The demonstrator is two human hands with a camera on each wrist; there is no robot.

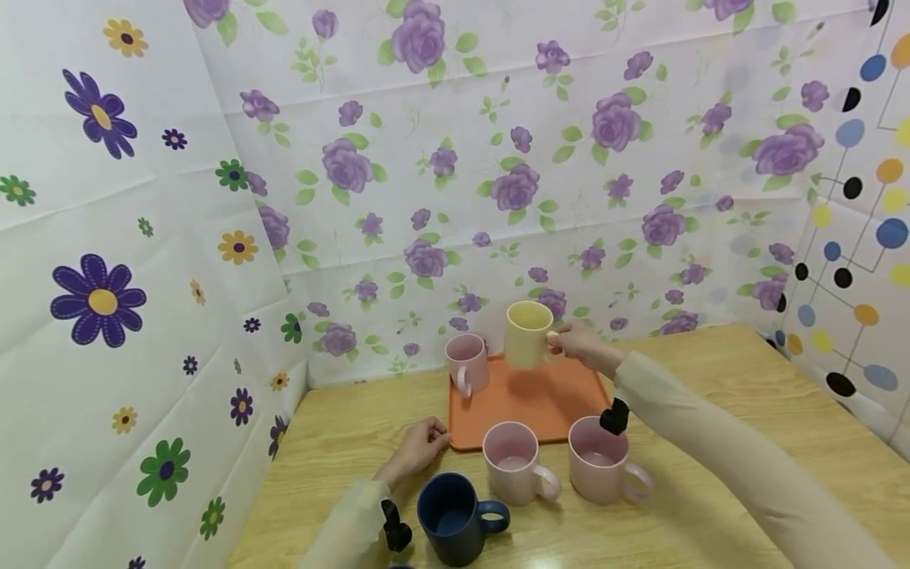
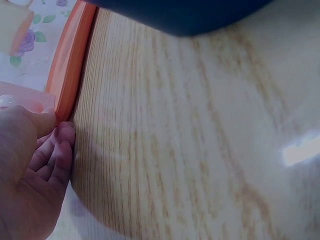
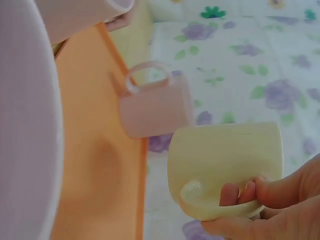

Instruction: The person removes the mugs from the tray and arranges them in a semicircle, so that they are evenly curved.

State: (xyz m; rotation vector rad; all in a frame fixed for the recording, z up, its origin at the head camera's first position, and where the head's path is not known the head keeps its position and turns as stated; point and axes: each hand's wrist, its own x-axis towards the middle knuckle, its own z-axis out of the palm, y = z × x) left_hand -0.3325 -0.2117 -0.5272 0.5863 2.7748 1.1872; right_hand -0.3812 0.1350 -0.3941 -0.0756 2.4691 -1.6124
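Observation:
A pale yellow mug (image 1: 524, 344) hangs upright over the back of the orange tray (image 1: 526, 411); my right hand (image 1: 584, 348) grips it by the handle. In the right wrist view the fingers curl through the handle of the yellow mug (image 3: 225, 162). My left hand (image 1: 418, 449) is at the tray's front left corner, thumb and fingers pinching the tray edge (image 2: 70, 65) in the left wrist view. On the tray's back left corner stands a pink mug (image 1: 467, 365), its handle toward the front.
Two pink mugs, one (image 1: 513, 466) left of the other (image 1: 599, 466), stand on the wooden table (image 1: 682, 514) before the tray. A dark blue mug (image 1: 453, 521) is nearer, beside the left forearm. Behind the tray rises a flowered cloth wall (image 1: 469, 276).

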